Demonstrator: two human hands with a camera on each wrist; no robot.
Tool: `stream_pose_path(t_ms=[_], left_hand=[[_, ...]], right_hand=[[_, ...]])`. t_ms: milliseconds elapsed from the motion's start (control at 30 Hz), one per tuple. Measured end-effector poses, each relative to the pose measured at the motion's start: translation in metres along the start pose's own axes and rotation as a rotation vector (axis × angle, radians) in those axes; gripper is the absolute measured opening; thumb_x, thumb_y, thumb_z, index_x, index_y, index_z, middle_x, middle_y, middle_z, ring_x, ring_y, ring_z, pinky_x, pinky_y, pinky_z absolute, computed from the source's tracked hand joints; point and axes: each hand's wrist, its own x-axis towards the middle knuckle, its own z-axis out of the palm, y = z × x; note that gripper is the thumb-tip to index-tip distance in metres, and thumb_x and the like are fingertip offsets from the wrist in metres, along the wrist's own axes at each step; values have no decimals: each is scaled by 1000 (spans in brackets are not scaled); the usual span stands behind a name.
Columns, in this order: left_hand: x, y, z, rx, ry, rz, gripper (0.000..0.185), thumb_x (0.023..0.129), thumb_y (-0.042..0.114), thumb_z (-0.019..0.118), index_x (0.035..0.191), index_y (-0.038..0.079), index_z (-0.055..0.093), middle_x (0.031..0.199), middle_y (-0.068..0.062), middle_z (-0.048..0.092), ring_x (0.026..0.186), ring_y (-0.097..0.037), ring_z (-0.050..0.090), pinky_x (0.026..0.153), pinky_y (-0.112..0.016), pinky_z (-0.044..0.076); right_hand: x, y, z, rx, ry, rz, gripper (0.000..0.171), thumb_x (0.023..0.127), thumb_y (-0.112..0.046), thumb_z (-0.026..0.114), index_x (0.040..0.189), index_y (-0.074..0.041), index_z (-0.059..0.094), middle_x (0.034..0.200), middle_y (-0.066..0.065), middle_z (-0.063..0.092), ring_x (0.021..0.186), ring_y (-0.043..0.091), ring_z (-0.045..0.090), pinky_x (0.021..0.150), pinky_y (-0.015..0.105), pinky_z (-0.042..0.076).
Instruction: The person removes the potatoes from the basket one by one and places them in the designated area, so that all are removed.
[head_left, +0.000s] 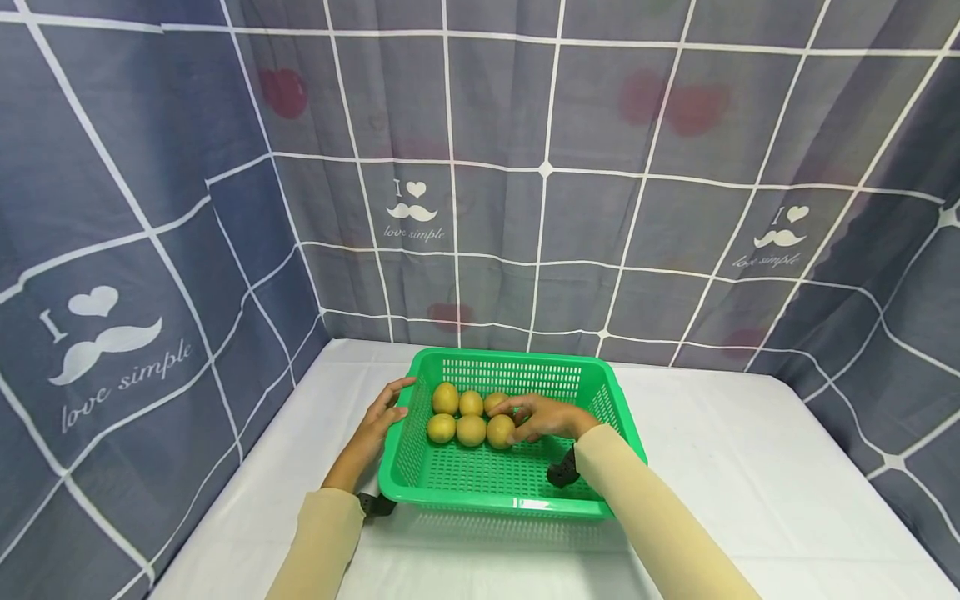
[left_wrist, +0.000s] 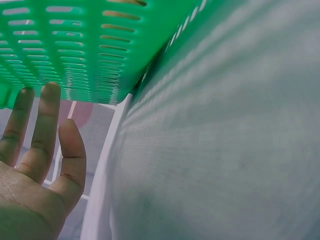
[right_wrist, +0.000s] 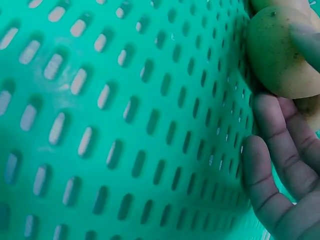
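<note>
Several round, yellow-brown fruits (head_left: 471, 431) sit in two rows inside a green plastic basket (head_left: 498, 501). My right hand (head_left: 546, 417) reaches in from the right. Its thumb and fingers are around the right-hand fruit of the front row, a speckled fruit (right_wrist: 275, 55) with a small dark spot, and pinch it. In the right wrist view the other fingers (right_wrist: 285, 130) lie close to the perforated basket floor. At the basket's left side, my left hand (head_left: 382, 421) touches the rim. The left wrist view shows its fairly straight fingers (left_wrist: 48, 117) against the outer wall.
The basket stands on a table with a white cloth (head_left: 712, 467). A grey curtain (head_left: 495, 208) with white lines hangs behind it, and more curtain (head_left: 112, 250) closes off the left side. Dark straps (head_left: 562, 469) are at the wrists.
</note>
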Motion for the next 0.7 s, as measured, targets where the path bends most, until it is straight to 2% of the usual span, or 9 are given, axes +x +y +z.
stream_pose_path(t_ms=[167, 467, 633, 700], left_hand=[[-2, 1, -1, 7, 1, -10, 57, 103, 9, 43, 156, -11, 38, 174, -35, 13, 160, -59, -5, 120, -81, 3], [-3, 2, -1, 3, -5, -31, 58, 104, 11, 42, 159, -9, 37, 175, -33, 14, 161, -56, -3, 122, -78, 4], [0, 3, -1, 15, -12, -29, 58, 104, 10, 42, 159, -7, 36, 167, -35, 28, 156, -51, 22, 121, -67, 22], [0, 3, -1, 24, -10, -35, 58, 103, 9, 42, 160, -6, 36, 166, -34, 31, 152, -48, 28, 120, -62, 26]], right_hand=[[2, 0, 1, -16, 6, -6, 57, 94, -3, 78, 148, -2, 62, 116, 11, 68, 98, 18, 60, 83, 36, 53], [0, -1, 0, -3, 16, 18, 51, 96, -5, 78, 145, -5, 65, 133, 12, 64, 110, 23, 63, 93, 44, 57], [-1, 1, -2, 32, 5, 0, 51, 95, -3, 78, 145, -3, 64, 145, 11, 60, 115, 24, 63, 94, 45, 56], [-2, 2, -3, 50, -2, -2, 52, 95, -3, 77, 145, -2, 64, 144, 11, 61, 116, 24, 63, 95, 44, 56]])
